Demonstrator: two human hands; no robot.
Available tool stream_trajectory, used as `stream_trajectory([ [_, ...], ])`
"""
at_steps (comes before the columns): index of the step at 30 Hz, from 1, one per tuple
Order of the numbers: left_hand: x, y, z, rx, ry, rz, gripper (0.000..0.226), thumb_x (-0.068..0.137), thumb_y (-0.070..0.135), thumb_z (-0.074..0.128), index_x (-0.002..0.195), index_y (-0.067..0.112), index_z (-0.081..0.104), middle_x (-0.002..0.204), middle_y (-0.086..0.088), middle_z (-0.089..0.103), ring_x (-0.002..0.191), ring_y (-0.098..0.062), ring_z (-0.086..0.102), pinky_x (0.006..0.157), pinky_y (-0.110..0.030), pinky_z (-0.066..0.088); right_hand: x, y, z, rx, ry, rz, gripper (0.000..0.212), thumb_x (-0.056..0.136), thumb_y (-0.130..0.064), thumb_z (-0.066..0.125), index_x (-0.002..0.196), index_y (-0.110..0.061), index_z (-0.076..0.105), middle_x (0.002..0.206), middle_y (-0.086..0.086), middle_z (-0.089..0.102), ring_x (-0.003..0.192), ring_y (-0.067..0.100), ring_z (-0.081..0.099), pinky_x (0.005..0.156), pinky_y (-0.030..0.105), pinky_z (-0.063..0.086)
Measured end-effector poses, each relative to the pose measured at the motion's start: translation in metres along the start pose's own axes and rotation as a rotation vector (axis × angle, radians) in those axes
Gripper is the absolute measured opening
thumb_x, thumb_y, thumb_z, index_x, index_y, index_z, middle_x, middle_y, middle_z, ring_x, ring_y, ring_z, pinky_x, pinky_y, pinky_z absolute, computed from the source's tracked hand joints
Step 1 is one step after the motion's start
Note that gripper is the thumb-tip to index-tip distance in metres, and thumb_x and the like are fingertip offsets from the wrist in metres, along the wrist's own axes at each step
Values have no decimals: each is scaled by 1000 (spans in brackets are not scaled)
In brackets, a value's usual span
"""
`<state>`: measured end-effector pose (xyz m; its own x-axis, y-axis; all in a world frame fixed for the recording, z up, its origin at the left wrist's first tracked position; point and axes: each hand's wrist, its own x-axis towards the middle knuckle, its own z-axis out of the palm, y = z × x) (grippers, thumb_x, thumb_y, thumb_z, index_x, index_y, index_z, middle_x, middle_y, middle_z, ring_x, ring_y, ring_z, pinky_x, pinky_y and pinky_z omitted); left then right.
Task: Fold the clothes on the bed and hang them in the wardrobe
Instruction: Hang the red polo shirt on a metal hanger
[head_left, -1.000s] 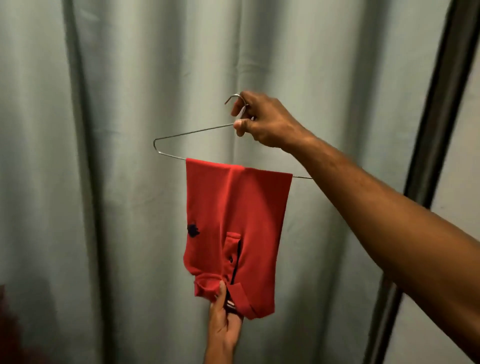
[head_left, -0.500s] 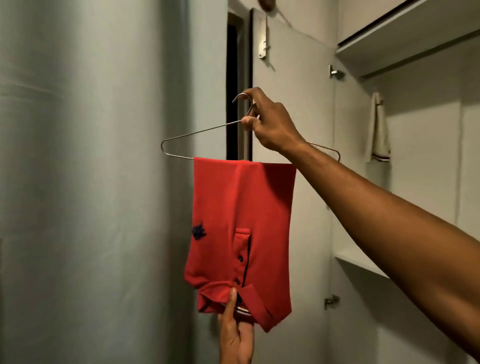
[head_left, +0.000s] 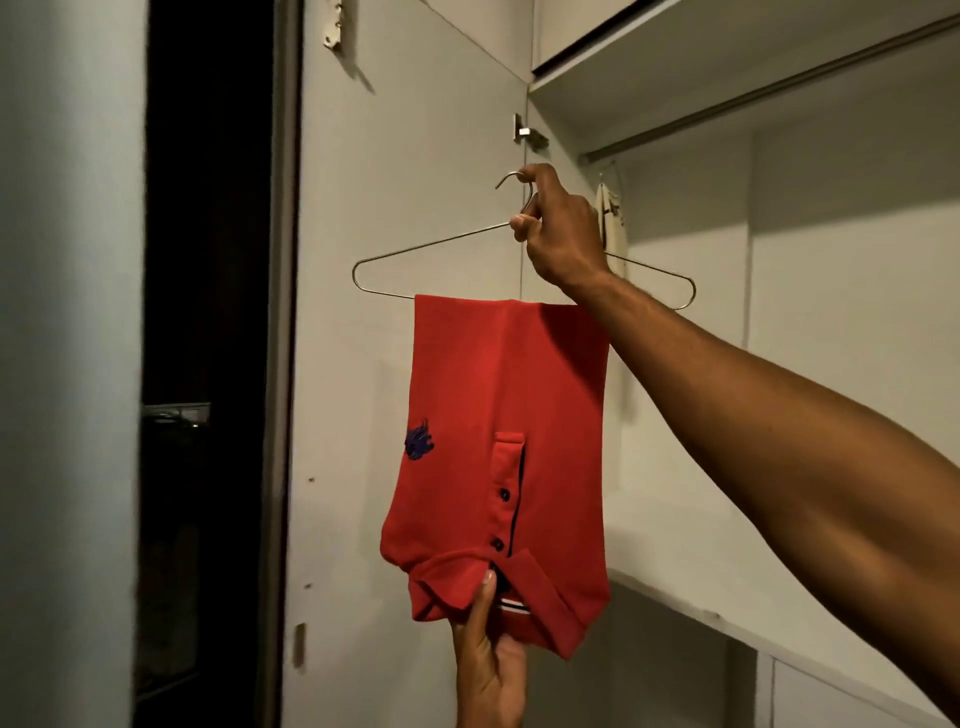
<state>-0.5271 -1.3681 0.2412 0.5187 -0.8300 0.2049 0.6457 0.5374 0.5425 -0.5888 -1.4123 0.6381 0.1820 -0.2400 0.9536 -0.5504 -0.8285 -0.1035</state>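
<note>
A folded red polo shirt (head_left: 498, 415) with a dark blue emblem hangs over the bottom bar of a thin metal hanger (head_left: 415, 249). My right hand (head_left: 561, 228) grips the hanger at the neck just below its hook and holds it up in front of the open wardrobe. My left hand (head_left: 488, 654) comes from below and pinches the shirt's collar end, thumb on the front. The wardrobe's rail (head_left: 769, 88) runs across the upper right, above and right of the hanger.
The white wardrobe door (head_left: 405, 156) stands open behind the shirt. A small cream cloth (head_left: 610, 213) hangs from the rail beside my right hand. A shelf (head_left: 691, 597) crosses the wardrobe lower right. A grey curtain (head_left: 62, 364) and a dark gap lie at left.
The view has swung right from the curtain to the open wardrobe. Both hands keep the same hold, and the hanger with the shirt now hangs in front of the wardrobe opening.
</note>
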Motion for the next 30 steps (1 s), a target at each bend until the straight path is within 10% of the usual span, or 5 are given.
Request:
stream_trajectory([
  [5, 29, -60, 49, -233, -10, -354, 79, 65, 28, 85, 139, 25, 59, 137, -13, 61, 122, -36, 61, 104, -60, 42, 12, 90, -6, -47, 15, 26, 47, 97, -10, 61, 141, -19, 44, 89, -1, 68, 86, 15, 64, 81, 36, 52],
  [9, 57, -112, 67, -250, 64, -444, 44, 100, 37, 45, 80, 25, 83, 88, -6, 78, 85, -29, 73, 101, -51, 38, 20, 153, -10, -89, 45, 40, 45, 98, -9, 60, 140, -16, 45, 92, 3, 68, 85, 14, 61, 78, 30, 47],
  [20, 168, -208, 109, -125, 60, -578, 50, 86, 56, 54, 131, 33, 53, 123, -11, 61, 117, -32, 54, 86, -46, 45, 59, 306, 1, -204, 89, 65, 41, 97, -13, 61, 136, -16, 49, 95, 7, 68, 89, 22, 63, 73, 29, 47],
  [25, 269, -214, 99, 141, 155, -429, 25, 109, 13, 34, 102, 14, 58, 140, -16, 55, 90, -28, 66, 92, -45, 44, 88, 361, 10, -264, 130, 30, 43, 97, -14, 61, 138, -16, 48, 94, 6, 69, 88, 19, 61, 76, 30, 44],
  [30, 308, -186, 164, 344, 36, 277, 27, 89, 31, 68, 112, 23, 57, 115, -9, 63, 117, -32, 59, 95, -50, 49, 118, 411, 18, -280, 195, -5, 43, 97, -15, 62, 138, -17, 50, 92, 3, 70, 85, 14, 58, 75, 25, 39],
])
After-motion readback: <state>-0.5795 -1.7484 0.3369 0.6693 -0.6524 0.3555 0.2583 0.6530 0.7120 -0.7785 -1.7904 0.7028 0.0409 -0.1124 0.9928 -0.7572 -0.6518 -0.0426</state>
